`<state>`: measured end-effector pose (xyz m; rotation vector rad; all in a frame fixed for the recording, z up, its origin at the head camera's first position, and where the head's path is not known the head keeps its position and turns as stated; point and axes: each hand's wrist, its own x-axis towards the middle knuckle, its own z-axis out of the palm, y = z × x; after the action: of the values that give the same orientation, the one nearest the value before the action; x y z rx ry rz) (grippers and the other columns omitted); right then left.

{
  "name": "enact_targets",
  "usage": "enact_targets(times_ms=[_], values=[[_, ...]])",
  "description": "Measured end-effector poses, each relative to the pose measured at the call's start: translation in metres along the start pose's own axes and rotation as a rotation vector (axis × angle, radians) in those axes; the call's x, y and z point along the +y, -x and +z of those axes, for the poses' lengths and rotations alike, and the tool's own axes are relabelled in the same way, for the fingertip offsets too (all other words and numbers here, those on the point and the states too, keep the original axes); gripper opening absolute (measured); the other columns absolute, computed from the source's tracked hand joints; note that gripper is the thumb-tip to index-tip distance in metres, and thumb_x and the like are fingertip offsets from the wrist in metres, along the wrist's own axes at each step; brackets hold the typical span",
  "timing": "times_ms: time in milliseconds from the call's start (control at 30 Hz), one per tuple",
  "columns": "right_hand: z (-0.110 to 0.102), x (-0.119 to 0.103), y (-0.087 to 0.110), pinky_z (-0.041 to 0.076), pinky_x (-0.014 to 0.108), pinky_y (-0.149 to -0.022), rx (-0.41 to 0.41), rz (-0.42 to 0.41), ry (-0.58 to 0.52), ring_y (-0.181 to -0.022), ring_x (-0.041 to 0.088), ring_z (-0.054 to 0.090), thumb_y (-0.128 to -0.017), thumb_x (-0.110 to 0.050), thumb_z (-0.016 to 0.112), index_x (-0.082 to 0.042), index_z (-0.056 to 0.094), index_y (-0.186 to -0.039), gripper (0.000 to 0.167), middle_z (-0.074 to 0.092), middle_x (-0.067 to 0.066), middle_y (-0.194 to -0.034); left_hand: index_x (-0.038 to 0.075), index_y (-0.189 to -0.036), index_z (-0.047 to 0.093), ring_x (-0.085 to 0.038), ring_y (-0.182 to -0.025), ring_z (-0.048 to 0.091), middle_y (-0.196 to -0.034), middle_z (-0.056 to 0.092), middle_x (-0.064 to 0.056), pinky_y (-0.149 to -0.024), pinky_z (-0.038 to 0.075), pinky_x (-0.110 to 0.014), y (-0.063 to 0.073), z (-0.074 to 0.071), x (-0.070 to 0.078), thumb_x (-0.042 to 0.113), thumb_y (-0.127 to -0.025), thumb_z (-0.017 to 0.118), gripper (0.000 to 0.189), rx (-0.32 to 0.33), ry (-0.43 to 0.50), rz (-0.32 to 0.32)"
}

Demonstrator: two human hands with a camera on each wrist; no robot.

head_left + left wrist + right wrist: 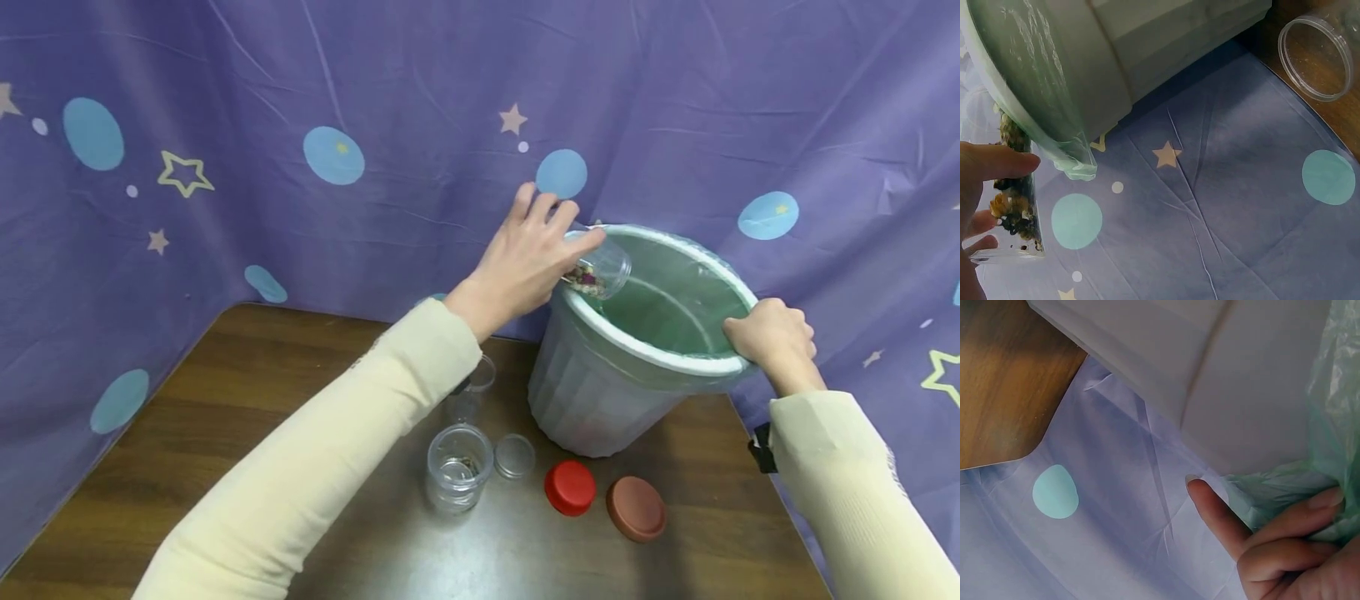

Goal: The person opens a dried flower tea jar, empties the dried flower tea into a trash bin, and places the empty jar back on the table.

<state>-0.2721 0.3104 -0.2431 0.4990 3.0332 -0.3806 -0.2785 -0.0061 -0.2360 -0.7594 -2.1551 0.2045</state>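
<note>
My left hand (525,258) grips a clear plastic jar (618,265) and holds it tilted at the left rim of a trash bin (592,392). Dried flowers (1015,209) in yellow and dark tones lie along the jar's side in the left wrist view. The jar's mouth leans over the bin's opening. At the bin's right side, my right hand (776,337) grasps the rim, its fingers (1294,522) curled under the edge over a thin green liner bag (1272,494). The bin leans toward the right hand, its base by the table.
Left of the bin, an open clear jar (459,479) with a few bits inside stands on the wooden table (360,542). Another clear container (468,404) is partly behind the left sleeve. A clear lid (514,456), a red lid (570,487) and a brownish-red lid (636,508) lie in front.
</note>
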Motion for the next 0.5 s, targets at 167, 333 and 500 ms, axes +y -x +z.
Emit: enact_targets(times_ms=[167,333,500], values=[[-0.0010,-0.0021,-0.0009,0.046,0.061,-0.078,0.006,0.004,0.000,-0.108,0.059,0.046,-0.085,-0.027,0.043,0.019,0.046,-0.114,0.054,0.045,0.043,-0.116,0.029,-0.129,0.055,-0.030,-0.110,0.052,-0.116,0.059,-0.008,-0.103,0.030,-0.045,-0.0002,-0.0002,-0.0009,0.009,-0.086,0.058,0.048,0.011,-0.006,0.012],[-0.0008,-0.0017,-0.0011,0.046,0.062,-0.080,0.009,0.008,0.001,-0.109,0.060,0.045,-0.085,-0.028,0.043,0.019,0.046,-0.115,0.056,0.044,0.045,-0.119,0.027,-0.128,0.055,-0.031,-0.106,0.053,-0.112,0.058,-0.010,-0.099,0.037,-0.042,-0.0008,0.0020,-0.0008,0.008,-0.086,0.055,0.046,0.042,-0.005,0.047],[0.0004,-0.0011,-0.0013,0.045,0.063,-0.082,0.015,0.015,-0.005,-0.111,0.061,0.045,-0.085,-0.027,0.043,0.020,0.045,-0.116,0.057,0.044,0.047,-0.121,0.020,-0.136,0.052,-0.034,-0.106,0.055,-0.112,0.058,-0.015,-0.095,0.045,-0.043,0.0007,0.0043,-0.0009,0.010,-0.086,0.053,0.051,-0.012,0.050,0.040]])
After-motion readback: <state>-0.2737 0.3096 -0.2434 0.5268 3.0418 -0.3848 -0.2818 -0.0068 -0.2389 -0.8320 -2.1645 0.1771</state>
